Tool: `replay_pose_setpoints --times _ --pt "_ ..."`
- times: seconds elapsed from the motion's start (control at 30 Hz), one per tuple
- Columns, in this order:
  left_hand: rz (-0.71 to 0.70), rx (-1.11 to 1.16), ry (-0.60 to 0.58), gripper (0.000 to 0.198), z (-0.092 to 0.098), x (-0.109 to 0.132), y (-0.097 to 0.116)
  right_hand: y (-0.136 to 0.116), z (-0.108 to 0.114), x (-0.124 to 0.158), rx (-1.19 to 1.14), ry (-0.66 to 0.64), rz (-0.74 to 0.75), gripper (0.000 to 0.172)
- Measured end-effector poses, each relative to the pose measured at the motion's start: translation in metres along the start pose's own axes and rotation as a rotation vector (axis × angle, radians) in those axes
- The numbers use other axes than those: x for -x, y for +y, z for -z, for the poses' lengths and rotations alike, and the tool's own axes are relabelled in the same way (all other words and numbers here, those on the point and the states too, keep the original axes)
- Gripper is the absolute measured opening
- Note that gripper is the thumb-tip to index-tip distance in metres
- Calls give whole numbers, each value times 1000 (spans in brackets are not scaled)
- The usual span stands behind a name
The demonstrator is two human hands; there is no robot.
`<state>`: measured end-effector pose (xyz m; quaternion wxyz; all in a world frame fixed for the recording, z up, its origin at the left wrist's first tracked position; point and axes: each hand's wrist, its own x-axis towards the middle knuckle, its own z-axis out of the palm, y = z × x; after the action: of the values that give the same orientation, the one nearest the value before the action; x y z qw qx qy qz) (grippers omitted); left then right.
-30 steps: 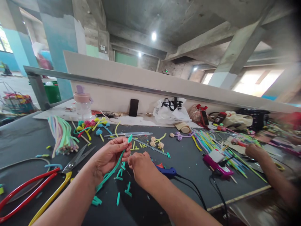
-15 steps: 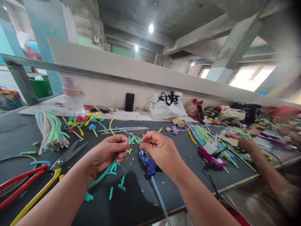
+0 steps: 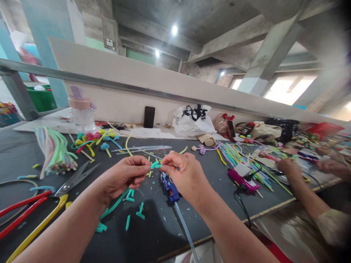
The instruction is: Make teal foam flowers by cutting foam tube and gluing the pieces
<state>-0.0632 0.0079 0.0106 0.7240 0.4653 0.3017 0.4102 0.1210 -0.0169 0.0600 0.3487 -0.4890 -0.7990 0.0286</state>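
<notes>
My left hand (image 3: 124, 173) pinches a small teal pipe cleaner piece (image 3: 154, 165) between thumb and index finger. The fingertips of my right hand (image 3: 183, 171) are closed at the other end of the teal bit, with a short piece mostly hidden in them. A longer teal pipe cleaner (image 3: 115, 206) trails down beneath my left hand. Just under my right hand lies a blue glue gun (image 3: 171, 190), with a clear glue stick (image 3: 184, 224) running out of its back. Cut teal pieces (image 3: 127, 222) are scattered on the dark table below my hands.
Large scissors (image 3: 64, 190) with red and yellow handles lie open at left, near a bundle of pastel pipe cleaners (image 3: 56, 149). A phone (image 3: 149, 117) leans on the back panel. At right are a magenta glue gun (image 3: 242, 180) and a co-worker's hand (image 3: 289, 170).
My hands have drawn closer, and the teal pieces that were slightly apart now meet between my fingertips. The view has shifted slightly; more of the people at right shows.
</notes>
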Motion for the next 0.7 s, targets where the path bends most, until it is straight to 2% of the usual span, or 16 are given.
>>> replay_pose_setpoints --times 0.13,0.27,0.7 --pt "-1 -10 13 15 0 0 0 3 1 0 66 30 50 15" --pt "-4 -27 18 15 0 0 1 2 1 -2 28 -8 75 15" --pt "-19 -57 -20 15 -1 0 0 -1 -2 -1 52 -13 90 20"
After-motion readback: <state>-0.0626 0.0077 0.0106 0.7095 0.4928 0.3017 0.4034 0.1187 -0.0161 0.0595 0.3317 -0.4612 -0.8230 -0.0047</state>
